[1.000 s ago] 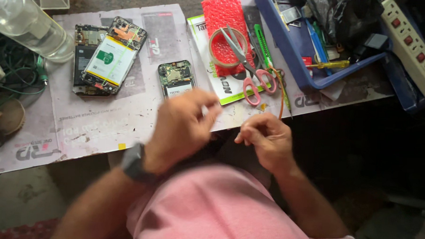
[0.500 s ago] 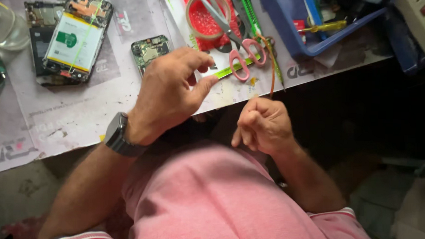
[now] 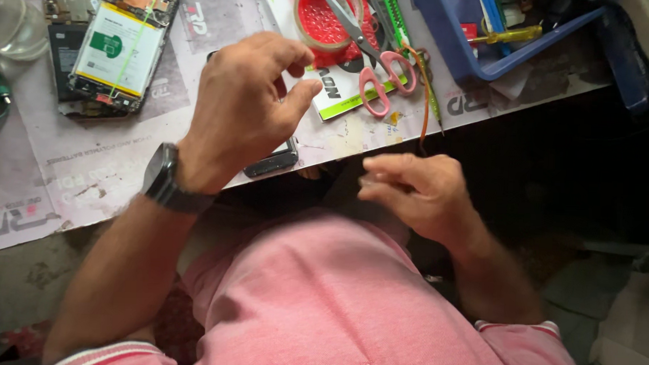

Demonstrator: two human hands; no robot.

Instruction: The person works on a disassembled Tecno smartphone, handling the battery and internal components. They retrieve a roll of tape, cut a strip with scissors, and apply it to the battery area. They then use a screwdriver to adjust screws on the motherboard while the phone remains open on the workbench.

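The left hand (image 3: 248, 104), with a dark watch (image 3: 163, 177) at the wrist, is seen spread over the paper-covered desk (image 3: 87, 174), where a second earlier it was raised and blurred beside the right hand (image 3: 417, 193) at the desk's front edge. Its grip is held apart: the thumb and the curled fingers are parted and nothing is clamped between them. The small dark phone (image 3: 271, 159), which lay uncovered beside the green-and-white card (image 3: 342, 97) a second ago, is now mostly hidden beneath the palm; only its lower end shows, at the very edge of the desk, and it appears to have been brought nearer that edge than before. Whether the palm is touching it cannot be told. The right hand has been kept below the desk edge, above the pink shirt (image 3: 334, 305), but its tight pinch of half a second ago has been loosened: the fingers are now stretched towards the left with the thumb laid near the fingertips, and whether something tiny is kept in that grip cannot be told. From this it is judged that attention has been shifted from the right hand's pinch to the small phone. The opened phone with the white battery (image 3: 120, 49), the pink-handled scissors (image 3: 375, 69), the red tape roll (image 3: 319, 17) and the blue tray (image 3: 473, 44) are left untouched, well apart from both hands
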